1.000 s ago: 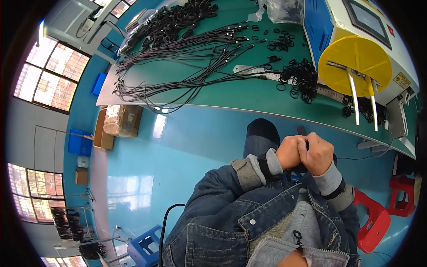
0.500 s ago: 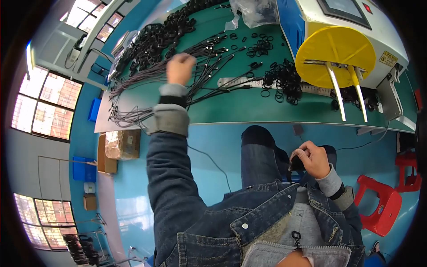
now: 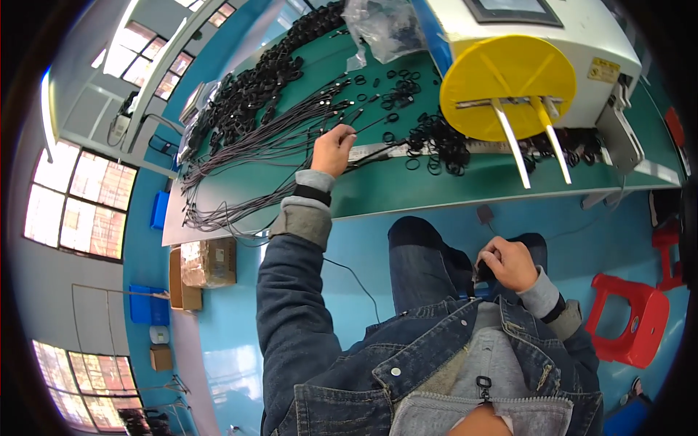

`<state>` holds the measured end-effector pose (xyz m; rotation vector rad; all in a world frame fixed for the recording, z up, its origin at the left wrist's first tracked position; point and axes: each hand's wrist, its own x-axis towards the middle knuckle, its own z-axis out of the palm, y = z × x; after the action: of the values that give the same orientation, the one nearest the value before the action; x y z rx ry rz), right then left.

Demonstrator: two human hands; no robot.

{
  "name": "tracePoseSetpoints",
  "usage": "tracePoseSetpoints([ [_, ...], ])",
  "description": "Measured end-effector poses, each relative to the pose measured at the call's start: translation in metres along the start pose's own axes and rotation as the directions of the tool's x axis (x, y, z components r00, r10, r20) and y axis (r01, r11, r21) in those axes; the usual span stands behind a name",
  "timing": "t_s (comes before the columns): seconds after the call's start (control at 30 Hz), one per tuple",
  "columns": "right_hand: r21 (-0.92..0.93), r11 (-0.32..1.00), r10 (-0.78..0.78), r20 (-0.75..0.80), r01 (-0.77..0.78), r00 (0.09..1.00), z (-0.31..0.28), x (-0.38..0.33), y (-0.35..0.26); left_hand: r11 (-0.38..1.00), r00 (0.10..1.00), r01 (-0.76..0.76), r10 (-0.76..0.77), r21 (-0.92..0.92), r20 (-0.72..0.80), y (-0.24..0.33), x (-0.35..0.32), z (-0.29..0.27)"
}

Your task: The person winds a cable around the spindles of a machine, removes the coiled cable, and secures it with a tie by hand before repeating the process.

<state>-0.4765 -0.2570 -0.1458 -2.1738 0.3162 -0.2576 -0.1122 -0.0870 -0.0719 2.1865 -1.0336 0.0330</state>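
Observation:
My left hand (image 3: 334, 150) is over the table's left half, its fingers closed on a thin black cable among others lying there. Its wrist rests above a fanned bundle of dark grey cables (image 3: 254, 158), whose small connector ends point toward the far side. Low over my lap, my right hand (image 3: 511, 264) is closed, thumb against curled fingers. Something small and dark shows at its fingertips, too hidden to name. Right of my left hand lies a heap of black rings (image 3: 445, 145), beside a metal ruler (image 3: 488, 147) partly covered by them.
A white and blue machine (image 3: 590, 87) with a yellow disc (image 3: 507, 89) and two rods stands at the right. Tangled black coils (image 3: 251, 102) and a clear plastic bag (image 3: 385, 29) lie farther back. Cartons (image 3: 209, 263) and a red stool (image 3: 631, 320) are on the floor.
My left hand has moved right and nearer over the cables, and its fingers have closed. My right hand stays over my lap. The whole view has shifted a little.

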Motion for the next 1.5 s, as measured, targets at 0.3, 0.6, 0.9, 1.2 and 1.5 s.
tracePoseSetpoints([
  [0.3,-0.132,0.958,-0.285,-0.463,0.253,0.839,-0.041,-0.004,-0.041,0.909,0.884,-0.413,0.388,-0.048,-0.260,0.118,-0.040,-0.032],
  [0.6,-0.606,0.672,-0.732,-0.459,0.425,0.504,-0.101,-0.008,-0.088,0.827,0.839,-0.538,0.544,-0.163,-0.009,0.222,-0.105,-0.019],
  [0.9,-0.472,0.828,-0.560,-0.715,0.303,0.418,-0.128,0.048,-0.033,0.868,0.948,-0.312,0.311,-0.386,-0.067,0.245,-0.038,0.045],
  [1.2,-0.337,0.912,-0.409,-0.787,0.234,0.462,-0.119,0.107,-0.001,0.834,0.960,-0.273,0.270,-0.480,-0.078,0.235,-0.005,0.081],
  [1.5,-0.162,0.976,-0.210,-0.879,0.146,0.427,-0.114,0.065,0.018,0.857,0.940,-0.339,0.292,-0.388,-0.176,0.219,-0.013,0.080],
])
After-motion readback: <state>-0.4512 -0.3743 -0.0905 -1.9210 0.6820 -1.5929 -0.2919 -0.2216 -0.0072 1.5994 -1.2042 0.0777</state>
